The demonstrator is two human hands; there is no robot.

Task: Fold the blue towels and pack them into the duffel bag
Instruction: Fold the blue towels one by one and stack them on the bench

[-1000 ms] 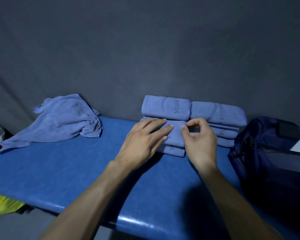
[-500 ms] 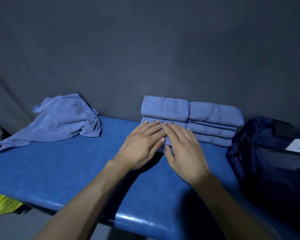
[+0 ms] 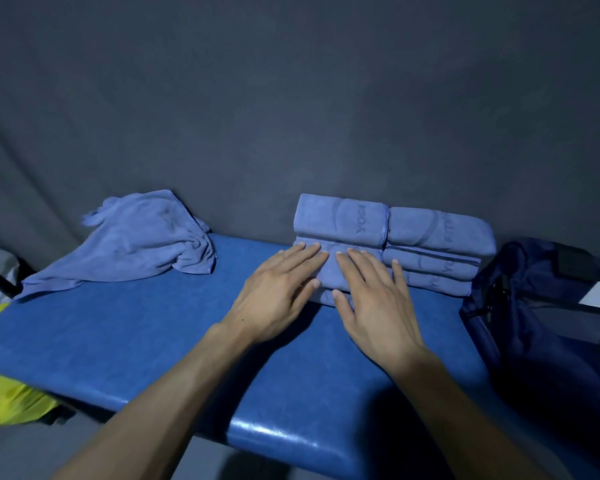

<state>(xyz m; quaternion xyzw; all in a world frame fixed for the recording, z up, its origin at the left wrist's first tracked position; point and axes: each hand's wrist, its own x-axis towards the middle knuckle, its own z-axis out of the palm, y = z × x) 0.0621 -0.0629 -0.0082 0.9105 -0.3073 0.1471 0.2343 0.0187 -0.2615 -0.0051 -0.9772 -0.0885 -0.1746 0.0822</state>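
Pressing flat on a folded towel [image 3: 329,271], both hands sit mid-worktop: left hand [image 3: 278,289] and right hand [image 3: 378,296] side by side, fingers [image 3: 305,252] straight, close together, not curled on anything. Looks like smoothing the last crease, i.e. this towel is abt done folding.

Near edge of the worktop [image 3: 153,341] is rounded and shiny, running diagonally across the lower view; forearms cross it. Plenty of bare blue surface betw that edge and the hands, esp. to the left, so room to spread the next towel.

Progress, as I judge it: folded stack [image 3: 430,244] sits just behind and right of the hands, two columns of several layers, touching the back wall [image 3: 291,98]. Top left piece reads "YOGA". Exact count unclear, dim light. One crumpled towel [image 3: 132,240] is unfolded at far left, draped against the wall, well apart from the stack. Nothing seen packed yet.

Duffel bag [image 3: 534,323] is at right, just beside the stack, dark navy; whether it's open I can't tell. Short path stack → bag, no obstacle betw them. Yellow cloth [image 3: 11,400] hangs below the worktop's left end, out of the way.
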